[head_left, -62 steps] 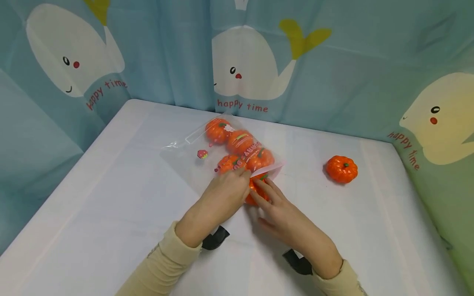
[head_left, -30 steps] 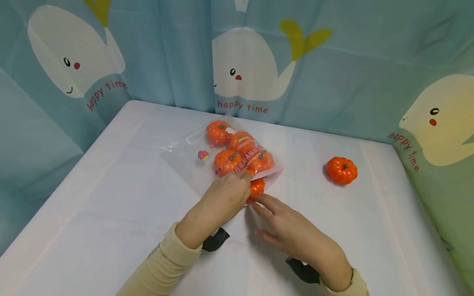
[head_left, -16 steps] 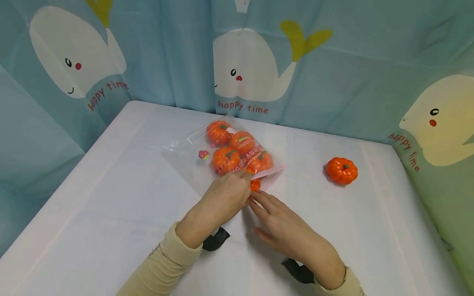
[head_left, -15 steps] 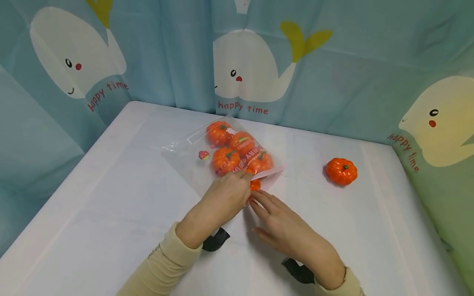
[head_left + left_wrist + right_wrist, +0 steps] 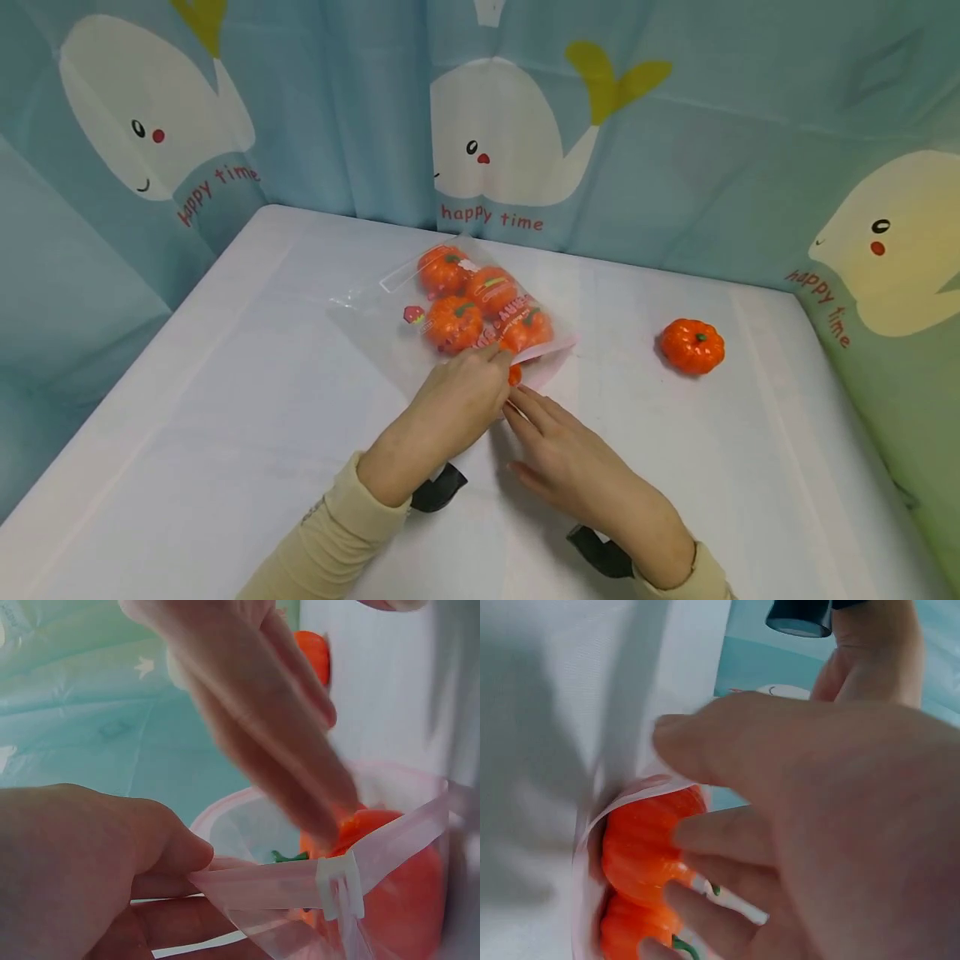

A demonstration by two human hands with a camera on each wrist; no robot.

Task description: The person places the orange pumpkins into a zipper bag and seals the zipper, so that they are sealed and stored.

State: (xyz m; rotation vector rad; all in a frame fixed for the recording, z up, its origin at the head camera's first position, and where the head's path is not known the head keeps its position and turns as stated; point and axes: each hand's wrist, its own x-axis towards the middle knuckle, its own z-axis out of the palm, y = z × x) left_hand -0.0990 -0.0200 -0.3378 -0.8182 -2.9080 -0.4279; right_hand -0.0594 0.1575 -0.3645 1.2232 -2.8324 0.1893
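Clear printed bag (image 5: 367, 327): the left hand (image 5: 453, 396) is pinching its rim, ideally holding the mouth wide; the near pumpkin (image 5: 514, 375) is sitting at that mouth; the right hand (image 5: 573, 462), fingers extended and parted, is touching it, best pushing low without snagging the rim. Four bagged pumpkins (image 5: 453, 323), orange, glossy, ribbed, are lying clustered; the loose pumpkin (image 5: 692, 346), green-stemmed, is resting well apart on the counter (image 5: 225, 417).

Bag (image 5: 390, 329) and pumpkins (image 5: 454, 323) on a counter (image 5: 225, 400).
Four pumpkins lie clustered inside the bag, a fifth pumpkin (image 5: 514, 376) in its near-right mouth; a lone pumpkin (image 5: 692, 347) lies well apart to the right. The left grip (image 5: 457, 396) is at the mouth, the right grip (image 5: 566, 458) just right of it. A curtain (image 5: 720, 158) hangs behind the counter.
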